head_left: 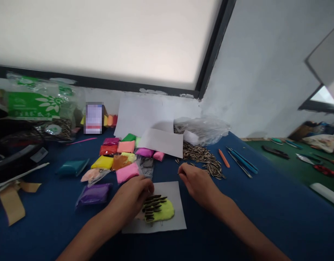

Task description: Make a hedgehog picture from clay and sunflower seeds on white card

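Your left hand (pixel 132 194), lower centre, was by yellow-green clay (pixel 167 210), its grip too hidden to tell; your right hand (pixel 198 185), near the centre-right seed pile (pixel 201 154), had its grip together.

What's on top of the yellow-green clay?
Rows of dark seeds lie on the yellow-green clay. The left hand blocks its left edge; anything under there can't be seen.

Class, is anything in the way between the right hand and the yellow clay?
Nothing visible: only blue tabletop and white paper lie between the right hand and the yellow clay. The left hand is opposite.
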The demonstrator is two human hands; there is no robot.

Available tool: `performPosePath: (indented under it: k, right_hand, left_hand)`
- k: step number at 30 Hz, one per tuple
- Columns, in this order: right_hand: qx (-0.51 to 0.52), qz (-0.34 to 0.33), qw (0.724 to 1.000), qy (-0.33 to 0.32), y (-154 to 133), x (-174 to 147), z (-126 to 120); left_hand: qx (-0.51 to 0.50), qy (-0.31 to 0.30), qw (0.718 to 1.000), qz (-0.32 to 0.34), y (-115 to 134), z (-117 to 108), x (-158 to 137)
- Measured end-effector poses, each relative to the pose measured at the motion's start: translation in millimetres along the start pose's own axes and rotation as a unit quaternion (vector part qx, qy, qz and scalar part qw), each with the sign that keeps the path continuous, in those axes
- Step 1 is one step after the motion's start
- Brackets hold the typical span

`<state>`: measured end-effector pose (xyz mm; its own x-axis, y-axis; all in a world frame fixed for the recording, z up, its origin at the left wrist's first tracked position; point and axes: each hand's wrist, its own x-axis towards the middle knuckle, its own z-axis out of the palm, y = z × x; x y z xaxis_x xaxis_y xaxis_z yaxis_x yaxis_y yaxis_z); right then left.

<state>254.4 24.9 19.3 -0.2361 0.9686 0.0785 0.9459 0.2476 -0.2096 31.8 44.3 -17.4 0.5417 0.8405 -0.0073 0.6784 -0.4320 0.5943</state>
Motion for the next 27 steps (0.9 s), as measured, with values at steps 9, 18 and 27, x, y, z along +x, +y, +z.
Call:
performPosePath:
  k: [9,18,27]
  right_hand:
    - [0.203,-0.069,0.972,-0.095,-19,-18,-10]
    - [0.186,-0.063,0.977,-0.081,-26,-21,-3]
    - [0.150,-0.063,0.984,-0.075,-33,-21,4]
  left_hand:
    - [0.007,-0.022,1.000,-0.008,0,-1,1]
    - [0.000,-0.007,1.000,0.001,-3,2,1]
    - [-0.006,-0.009,1.000,0.000,-1,-1,1]
